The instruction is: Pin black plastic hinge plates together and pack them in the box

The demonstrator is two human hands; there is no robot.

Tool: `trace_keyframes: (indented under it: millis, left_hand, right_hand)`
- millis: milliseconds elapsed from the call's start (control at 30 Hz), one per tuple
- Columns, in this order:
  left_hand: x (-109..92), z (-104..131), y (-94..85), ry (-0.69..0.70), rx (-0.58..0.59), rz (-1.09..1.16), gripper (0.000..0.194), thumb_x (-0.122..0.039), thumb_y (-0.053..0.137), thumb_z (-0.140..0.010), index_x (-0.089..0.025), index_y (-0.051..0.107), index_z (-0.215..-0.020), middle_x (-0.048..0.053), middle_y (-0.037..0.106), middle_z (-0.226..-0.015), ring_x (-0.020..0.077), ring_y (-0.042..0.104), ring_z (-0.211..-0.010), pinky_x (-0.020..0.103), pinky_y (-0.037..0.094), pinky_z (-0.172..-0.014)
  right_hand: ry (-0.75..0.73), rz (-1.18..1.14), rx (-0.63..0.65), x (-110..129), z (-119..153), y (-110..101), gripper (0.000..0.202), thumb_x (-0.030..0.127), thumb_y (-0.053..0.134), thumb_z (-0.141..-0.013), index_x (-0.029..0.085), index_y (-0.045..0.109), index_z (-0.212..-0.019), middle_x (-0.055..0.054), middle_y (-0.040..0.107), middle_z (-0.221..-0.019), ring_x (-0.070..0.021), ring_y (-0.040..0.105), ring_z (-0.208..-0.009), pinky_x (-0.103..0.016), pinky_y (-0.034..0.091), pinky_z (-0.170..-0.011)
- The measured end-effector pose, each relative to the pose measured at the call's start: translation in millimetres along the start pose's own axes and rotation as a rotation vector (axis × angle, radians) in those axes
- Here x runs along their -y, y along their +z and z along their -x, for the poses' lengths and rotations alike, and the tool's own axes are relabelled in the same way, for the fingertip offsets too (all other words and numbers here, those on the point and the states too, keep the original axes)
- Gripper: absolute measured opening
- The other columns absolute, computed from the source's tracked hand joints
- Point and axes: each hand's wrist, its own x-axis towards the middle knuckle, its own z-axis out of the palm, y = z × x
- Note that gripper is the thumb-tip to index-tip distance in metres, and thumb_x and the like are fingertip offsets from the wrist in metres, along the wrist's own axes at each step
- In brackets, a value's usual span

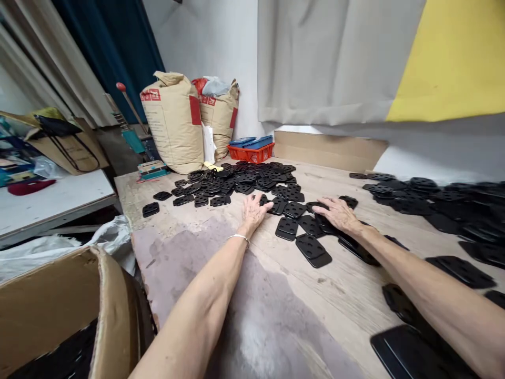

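Note:
Both arms reach forward over a wooden table strewn with flat black plates with holes in them. My left hand [254, 211] rests at the near edge of the far pile of black plates [244, 181], its thumb and fingers apart, with one black plate [263, 200] showing between them. To its right, my right hand [338, 213] lies palm down with spread fingers on several overlapping black plates [327, 225]. Between the hands are more loose plates, among them a black plate [287, 228] and an overlapping pair [313, 250]. What lies under the palms is hidden.
Another spread of black plates [434, 195] covers the table's right side. Two paper sacks [175, 123] and a red basket [252, 153] with blue trays stand at the back. At the lower left, a cardboard box [103, 310] holds dark pieces beside the table edge.

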Motion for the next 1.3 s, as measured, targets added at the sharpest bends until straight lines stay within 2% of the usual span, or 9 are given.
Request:
trace_keyframes:
  millis: [100,167,333,667,900,967,1100,1200,1300]
  left_hand:
    - [1,-16,12.9,0.104,0.109,-0.071,0.061,-0.055,0.049,-0.085,-0.03,0.041,-0.14,0.008,0.046,-0.138,0.0265,0.036,-0.129,0.043,0.028,-0.107]
    - [-1,-20,20.0,0.163,0.167,-0.111,0.06,-0.06,0.051,-0.082,-0.034,0.048,-0.135,0.006,0.048,-0.135,0.0282,0.035,-0.129,0.048,0.025,-0.108]
    - [-9,-12,24.5,0.276,0.227,-0.168,0.058,-0.065,0.056,-0.076,-0.034,0.059,-0.125,0.007,0.048,-0.13,0.03,0.035,-0.126,0.049,0.025,-0.107]
    - [-39,71,12.2,0.355,0.246,-0.236,0.061,-0.063,0.058,-0.077,-0.032,0.056,-0.129,0.007,0.045,-0.134,0.0288,0.036,-0.126,0.045,0.029,-0.106]
    - [-47,126,3.5,0.425,0.279,-0.187,0.065,-0.059,0.063,-0.074,-0.026,0.056,-0.129,0.009,0.046,-0.135,0.0285,0.037,-0.126,0.043,0.031,-0.107]
    - [-48,136,1.4,0.437,0.294,-0.164,0.065,-0.057,0.066,-0.073,-0.025,0.056,-0.129,0.009,0.046,-0.135,0.0299,0.037,-0.125,0.046,0.032,-0.107]
    - [-48,147,-2.8,0.45,0.315,-0.106,0.064,-0.054,0.068,-0.072,-0.026,0.057,-0.128,0.008,0.049,-0.132,0.0306,0.038,-0.124,0.048,0.033,-0.106]
    - [-46,148,-4.3,0.448,0.307,-0.05,0.067,-0.051,0.066,-0.074,-0.025,0.052,-0.133,0.008,0.051,-0.129,0.0284,0.042,-0.121,0.045,0.035,-0.105]
    - [-43,146,-2.6,0.421,0.255,-0.003,0.073,-0.051,0.063,-0.075,-0.022,0.044,-0.139,0.01,0.045,-0.135,0.0296,0.039,-0.126,0.046,0.033,-0.108]
  right_hand:
    - [-0.021,-0.044,0.089,-3,-18,11,0.043,0.045,0.036,-0.094,0.032,0.058,-0.129,-0.006,0.047,-0.142,-0.033,0.037,-0.13,-0.055,0.03,-0.102]
    - [-0.021,-0.049,0.122,0,-19,15,0.053,0.055,0.04,-0.09,0.03,0.052,-0.136,-0.009,0.045,-0.143,-0.0363,0.038,-0.128,-0.057,0.029,-0.101]
    - [-0.026,-0.035,0.158,9,7,11,0.072,0.066,0.05,-0.08,0.031,0.043,-0.142,-0.011,0.04,-0.144,-0.038,0.037,-0.127,-0.052,0.03,-0.102]
    - [0.012,-0.084,0.165,20,98,-16,0.076,0.061,0.057,-0.078,0.024,0.042,-0.142,-0.016,0.041,-0.14,-0.0407,0.037,-0.124,-0.051,0.033,-0.099]
    - [-0.031,-0.105,0.135,43,162,-23,0.081,0.063,0.06,-0.076,0.011,0.047,-0.137,-0.022,0.042,-0.138,-0.0406,0.037,-0.125,-0.05,0.033,-0.1]
    - [-0.059,-0.117,0.13,45,181,-31,0.077,0.065,0.06,-0.076,0.012,0.053,-0.132,-0.019,0.048,-0.135,-0.037,0.042,-0.122,-0.045,0.037,-0.098]
    - [-0.067,-0.108,0.05,15,213,-59,0.05,0.059,0.053,-0.086,0.025,0.061,-0.122,-0.006,0.06,-0.124,-0.0232,0.051,-0.115,-0.032,0.039,-0.097]
    - [0.126,-0.004,-0.077,-38,222,-77,0.047,0.05,0.048,-0.091,0.018,0.06,-0.123,-0.014,0.052,-0.133,-0.031,0.037,-0.128,-0.045,0.027,-0.106]
    - [0.305,0.092,-0.087,-87,221,-79,0.047,0.045,0.05,-0.09,0.017,0.058,-0.127,-0.018,0.045,-0.139,-0.0391,0.03,-0.132,-0.058,0.023,-0.104]
